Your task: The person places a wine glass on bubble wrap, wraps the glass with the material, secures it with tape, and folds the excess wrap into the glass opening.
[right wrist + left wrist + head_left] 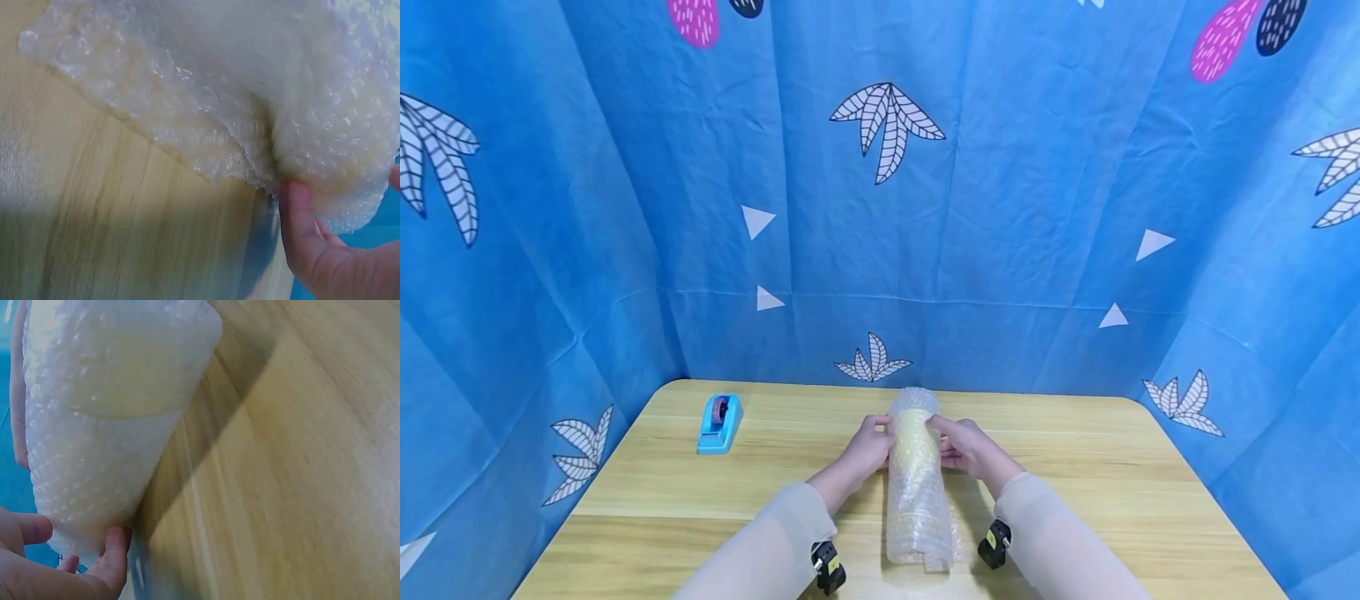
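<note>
A long roll of bubble wrap (917,500) lies lengthwise on the table, with something pale yellow showing through its upper part. My left hand (868,443) grips its left side near the far end, thumb on one side and fingertips bent under the other in the left wrist view. On the opposite side my right hand (967,447) holds it, thumb on top and fingers low against the side. A loose edge of the wrap (125,94) spreads flat on the wood in the right wrist view. What the wrap encloses is mostly hidden.
A blue tape dispenser (720,425) with a small tape roll in it stands at the table's far left. Blue patterned curtains (880,250) close off the back and both sides. The light wood table (1075,450) has rounded far corners.
</note>
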Available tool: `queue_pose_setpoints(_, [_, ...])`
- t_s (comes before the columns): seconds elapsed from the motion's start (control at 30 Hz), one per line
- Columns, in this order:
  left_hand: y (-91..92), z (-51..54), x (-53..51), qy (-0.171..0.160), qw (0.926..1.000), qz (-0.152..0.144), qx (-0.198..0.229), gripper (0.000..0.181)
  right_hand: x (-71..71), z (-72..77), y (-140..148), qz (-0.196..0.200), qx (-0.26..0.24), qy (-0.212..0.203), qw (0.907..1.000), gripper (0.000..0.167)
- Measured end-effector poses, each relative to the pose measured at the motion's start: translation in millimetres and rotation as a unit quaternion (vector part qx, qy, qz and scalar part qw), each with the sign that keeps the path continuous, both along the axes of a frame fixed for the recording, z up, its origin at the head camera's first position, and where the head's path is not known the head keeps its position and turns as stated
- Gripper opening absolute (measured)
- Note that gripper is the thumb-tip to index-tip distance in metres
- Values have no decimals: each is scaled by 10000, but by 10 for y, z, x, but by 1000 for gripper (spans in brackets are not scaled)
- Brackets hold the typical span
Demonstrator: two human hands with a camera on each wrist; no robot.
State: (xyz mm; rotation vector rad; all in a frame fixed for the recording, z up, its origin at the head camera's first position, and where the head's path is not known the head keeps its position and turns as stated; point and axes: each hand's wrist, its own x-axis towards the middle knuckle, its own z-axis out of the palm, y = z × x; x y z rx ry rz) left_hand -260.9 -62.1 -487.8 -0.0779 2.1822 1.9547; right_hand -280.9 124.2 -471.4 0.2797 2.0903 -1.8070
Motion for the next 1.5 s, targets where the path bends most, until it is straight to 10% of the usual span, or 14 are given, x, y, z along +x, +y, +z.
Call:
queue_pose_setpoints(1.0, [-31, -5, 36, -182, 9997, -136, 131, 55, 22, -23, 5, -52, -274, -171, 9995, 15])
queue_pose_setpoints(1.5, [14, -22, 52, 60, 9998, 189, 91, 68, 62, -6, -23, 249, -140, 225, 9993, 52])
